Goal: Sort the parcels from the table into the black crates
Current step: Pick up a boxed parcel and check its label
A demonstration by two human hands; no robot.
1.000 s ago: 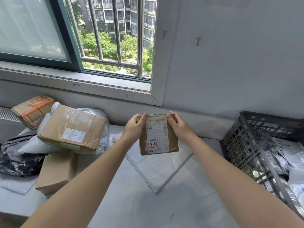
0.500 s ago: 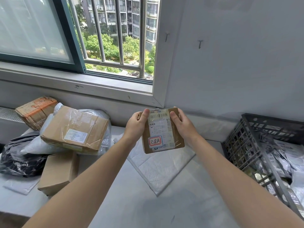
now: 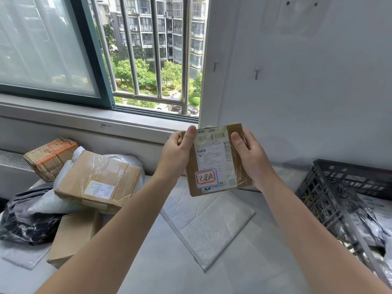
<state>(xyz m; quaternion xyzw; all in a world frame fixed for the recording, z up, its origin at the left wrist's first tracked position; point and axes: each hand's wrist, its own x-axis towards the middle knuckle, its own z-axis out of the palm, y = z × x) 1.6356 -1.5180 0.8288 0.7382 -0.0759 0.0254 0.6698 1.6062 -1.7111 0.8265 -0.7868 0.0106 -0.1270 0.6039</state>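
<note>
I hold a small brown cardboard parcel (image 3: 216, 164) up in front of me, above the table, its white shipping label with a red-and-blue sticker facing me. My left hand (image 3: 177, 151) grips its left edge, thumb on the front. My right hand (image 3: 249, 154) grips its right edge the same way. A black plastic crate (image 3: 331, 187) stands at the right and holds several grey and white mailer bags. On the table (image 3: 180, 268) below the parcel lies a flat white padded mailer (image 3: 209, 223).
At the left lies a pile of parcels: a taped brown box (image 3: 98, 181), an orange-taped box (image 3: 49, 157), a plain brown box (image 3: 73, 236), white bags and a dark bag (image 3: 27, 221). A window sill and barred window run behind; a white wall is ahead.
Both hands have lifted the small parcel a little higher and tilted it slightly. The camera has tipped upward, showing more of the window and wall.
</note>
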